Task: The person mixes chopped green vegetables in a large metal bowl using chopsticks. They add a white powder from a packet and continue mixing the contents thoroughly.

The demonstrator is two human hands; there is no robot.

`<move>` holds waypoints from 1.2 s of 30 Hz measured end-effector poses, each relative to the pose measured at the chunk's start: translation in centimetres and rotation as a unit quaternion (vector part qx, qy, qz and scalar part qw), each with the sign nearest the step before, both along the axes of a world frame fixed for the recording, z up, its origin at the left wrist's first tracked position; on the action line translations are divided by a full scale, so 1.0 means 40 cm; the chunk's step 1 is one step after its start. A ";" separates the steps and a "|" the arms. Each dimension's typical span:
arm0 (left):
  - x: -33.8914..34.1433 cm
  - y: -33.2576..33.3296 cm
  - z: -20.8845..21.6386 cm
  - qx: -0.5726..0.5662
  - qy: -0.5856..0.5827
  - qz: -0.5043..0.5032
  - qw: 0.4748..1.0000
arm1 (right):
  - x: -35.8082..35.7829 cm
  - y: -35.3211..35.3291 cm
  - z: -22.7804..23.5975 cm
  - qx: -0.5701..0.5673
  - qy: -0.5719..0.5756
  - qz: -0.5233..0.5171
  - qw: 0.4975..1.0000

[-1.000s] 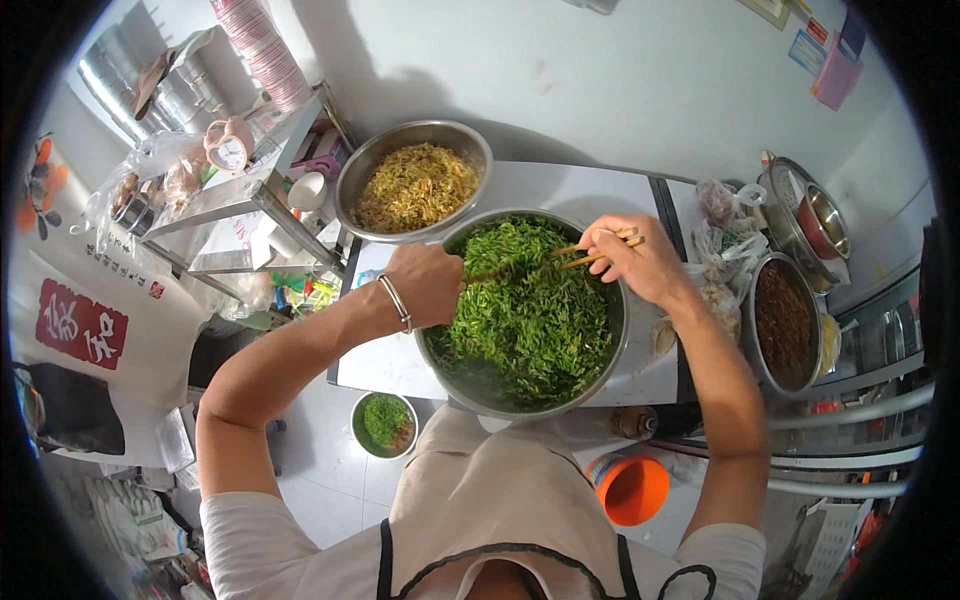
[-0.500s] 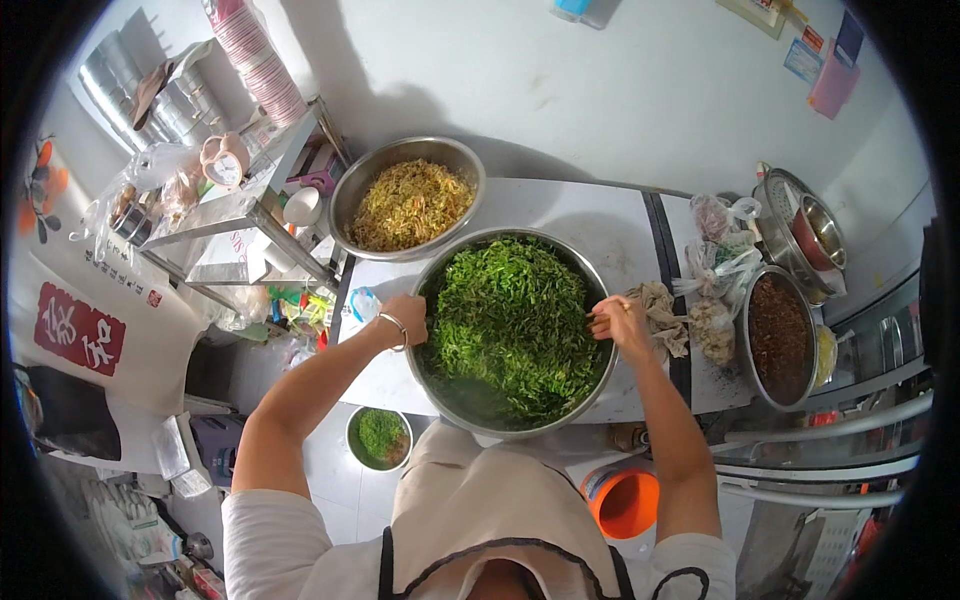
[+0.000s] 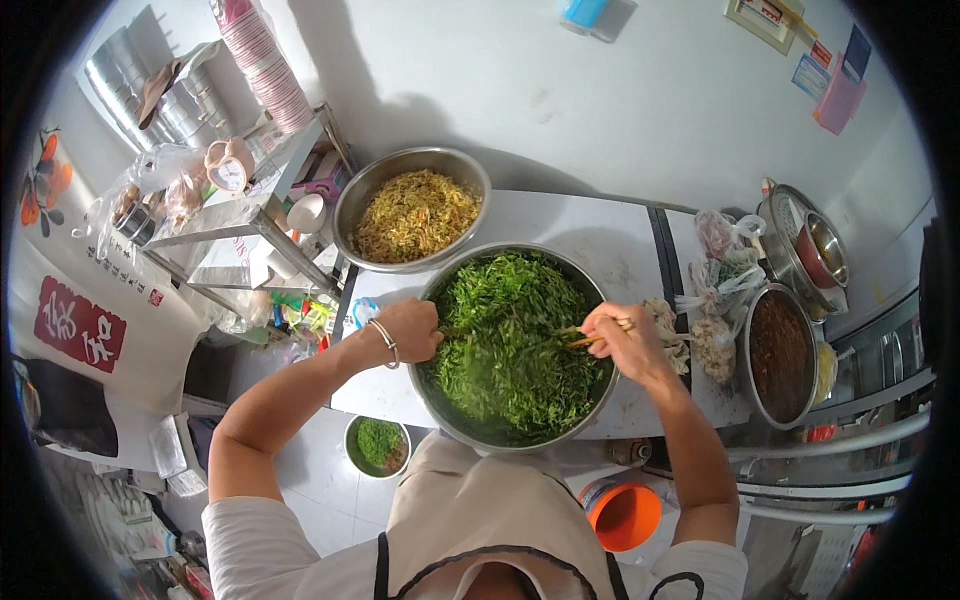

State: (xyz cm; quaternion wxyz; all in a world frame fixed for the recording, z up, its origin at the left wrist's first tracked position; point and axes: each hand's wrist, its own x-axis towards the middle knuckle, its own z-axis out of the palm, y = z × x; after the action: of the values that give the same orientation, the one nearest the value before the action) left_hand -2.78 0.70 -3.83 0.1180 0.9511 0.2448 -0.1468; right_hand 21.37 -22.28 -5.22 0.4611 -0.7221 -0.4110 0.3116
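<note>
A large steel basin (image 3: 428, 385) full of chopped dark green leaves (image 3: 510, 370) stands in front of me on the white table. My right hand (image 3: 622, 338) is closed around wooden chopsticks (image 3: 580, 342), whose tips disappear among the leaves at the basin's right side. My left hand (image 3: 412, 328), with a bracelet (image 3: 386, 342) at the wrist, is a fist over the basin's left rim. Something thin seems to stick out of it into the greens, too blurred to name.
Behind the basin is a steel bowl (image 3: 345, 215) of yellowish shredded food. At right are plastic bags (image 3: 715, 285), a crumpled cloth (image 3: 668, 335) and a basin of brown food (image 3: 780, 355). A shelf (image 3: 270, 225) borders the left. Below are a small bowl (image 3: 378, 443) and an orange bucket (image 3: 624, 517).
My right hand has moved inward from the right rim, over the leaves, and its chopsticks now show plainly. My left hand stays near the left rim. The leaves have shifted.
</note>
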 end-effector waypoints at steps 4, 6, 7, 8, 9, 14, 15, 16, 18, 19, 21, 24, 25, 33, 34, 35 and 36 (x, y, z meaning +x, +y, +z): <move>0.010 0.012 0.007 0.082 0.132 0.005 0.988 | 0.088 0.009 -0.038 -0.061 -0.119 -0.020 0.991; 0.024 0.015 -0.050 0.083 0.137 0.026 0.987 | 0.131 0.034 -0.153 -0.025 -0.159 -0.039 0.986; 0.033 0.017 -0.098 0.085 0.138 0.036 0.986 | 0.148 0.046 -0.218 -0.006 -0.085 -0.046 0.995; 0.046 0.025 -0.162 0.083 0.107 0.042 0.990 | 0.167 0.052 -0.288 0.031 0.035 -0.062 0.997; 0.054 0.025 -0.185 0.068 0.079 0.070 0.992 | 0.158 0.073 -0.299 0.046 0.072 -0.094 0.992; 0.071 0.065 -0.285 -0.019 -0.037 0.094 0.995 | 0.096 0.119 -0.348 0.070 0.240 -0.102 0.963; 0.060 0.058 -0.292 -0.036 -0.054 0.081 0.995 | 0.089 0.111 -0.341 0.082 0.229 -0.084 0.966; 0.047 0.055 -0.298 -0.055 -0.068 0.072 0.994 | 0.077 0.104 -0.316 0.089 0.222 -0.065 0.969; 0.033 0.042 -0.237 -0.046 -0.066 0.036 0.996 | 0.069 0.087 -0.255 0.087 0.184 -0.010 0.979; 0.026 0.029 -0.184 -0.047 -0.069 0.029 0.996 | 0.064 0.074 -0.213 0.087 0.163 0.015 0.983; 0.005 0.009 -0.104 -0.036 -0.054 0.035 0.997 | 0.046 0.060 -0.110 0.064 0.100 0.058 0.991; 0.008 0.025 -0.053 0.020 0.009 0.038 0.999 | 0.072 0.054 -0.019 -0.004 0.001 0.079 0.997; 0.010 0.035 -0.060 0.046 0.043 0.028 0.998 | 0.093 0.054 -0.016 -0.027 -0.032 0.073 0.996; 0.118 0.097 -0.332 -0.003 -0.065 0.077 0.995 | 0.153 0.157 -0.361 0.103 0.224 -0.064 0.967; 0.122 0.095 -0.321 -0.029 -0.093 0.077 0.992 | 0.148 0.157 -0.349 0.098 0.226 -0.037 0.968; 0.119 0.095 -0.307 -0.035 -0.093 0.050 0.994 | 0.145 0.153 -0.336 0.093 0.228 -0.012 0.969; 0.112 0.098 -0.290 -0.041 -0.093 0.022 0.995 | 0.145 0.145 -0.318 0.089 0.229 0.014 0.969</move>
State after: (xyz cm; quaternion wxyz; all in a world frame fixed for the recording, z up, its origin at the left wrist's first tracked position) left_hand 1.70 4.60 -15.44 0.1825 0.9493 0.2475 -0.0651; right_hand 27.17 -16.50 -17.93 0.6013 -0.5815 -0.3306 0.4370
